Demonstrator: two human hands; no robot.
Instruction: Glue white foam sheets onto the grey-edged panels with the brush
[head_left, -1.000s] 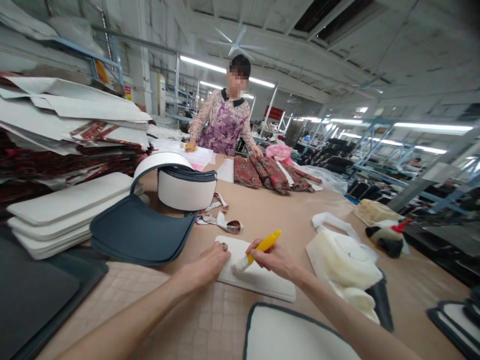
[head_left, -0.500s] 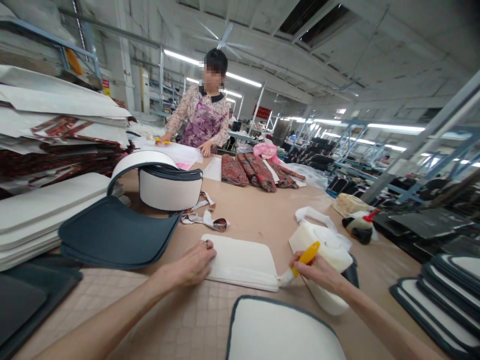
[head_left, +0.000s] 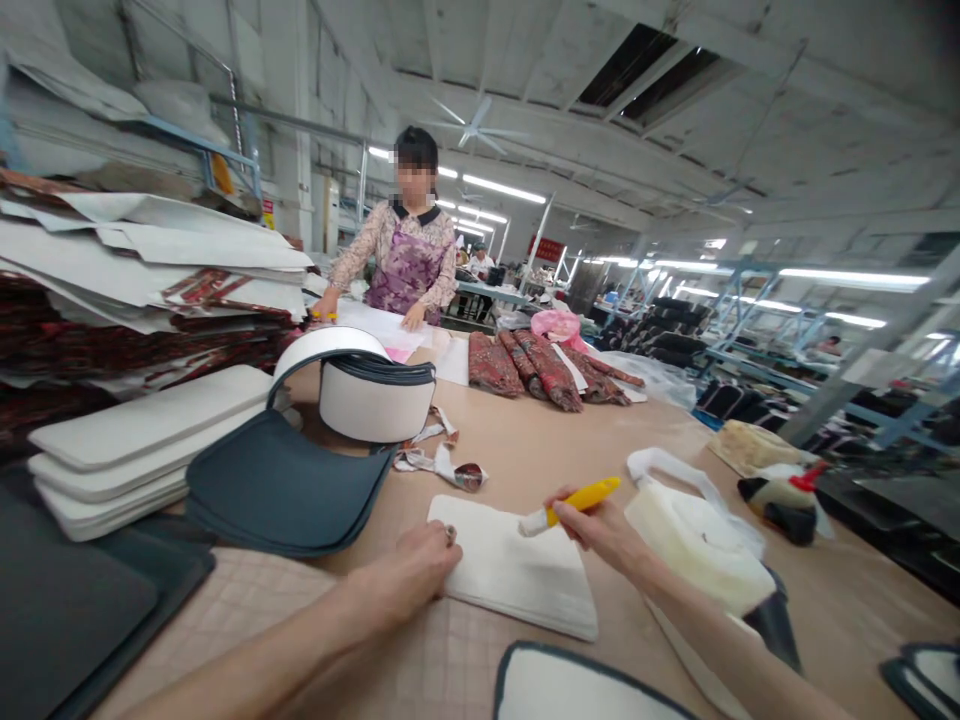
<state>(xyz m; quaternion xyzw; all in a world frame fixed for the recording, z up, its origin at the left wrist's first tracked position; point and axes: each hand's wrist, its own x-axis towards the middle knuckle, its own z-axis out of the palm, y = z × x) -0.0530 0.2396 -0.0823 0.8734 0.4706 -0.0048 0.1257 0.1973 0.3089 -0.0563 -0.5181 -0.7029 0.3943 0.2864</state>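
1 white panel (head_left: 517, 575), 1 yellow brush (head_left: 570, 503), 2 hands

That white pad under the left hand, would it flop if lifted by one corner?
The white pad would probably bend a little, since it looks thin and soft-edged. It seems light: the left hand pins it with fingertips alone. On the brown paper table cover it likely slides easily.

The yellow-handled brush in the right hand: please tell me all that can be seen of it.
The brush has a smooth yellow handle, plastic by its look, and a whitish coated tip. The right hand grips the handle. It lies almost level, tip to the left, over the far edge of the white panel; whether the tip touches the panel is unclear.
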